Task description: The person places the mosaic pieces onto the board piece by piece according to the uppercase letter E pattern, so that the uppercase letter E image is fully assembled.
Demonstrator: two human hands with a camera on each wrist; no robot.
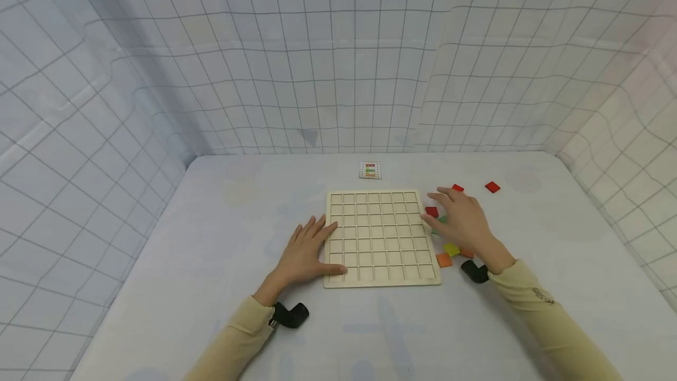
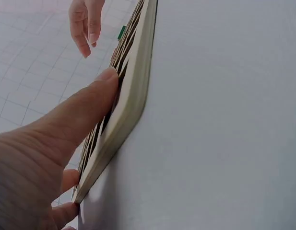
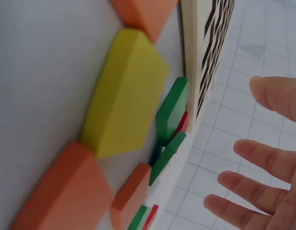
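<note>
A square wooden grid board [image 1: 378, 238] lies flat on the table. My left hand [image 1: 304, 253] rests on its left edge, thumb and fingertips touching the frame, as the left wrist view also shows. Over the loose tiles at the board's right side hovers my right hand [image 1: 464, 220], its fingers spread and holding nothing. Beneath and around it lie a yellow tile [image 3: 126, 96], orange tiles [image 3: 66, 191], green tiles [image 3: 172, 112] and red tiles [image 1: 432, 211]. The hand hides part of this group in the head view.
Behind the board lies a small card [image 1: 370, 170] printed with a grid and coloured squares. One red tile [image 1: 492, 187] sits apart at the back right. White cloth walls with dark grid lines [image 1: 338, 57] enclose the white table [image 1: 238, 193].
</note>
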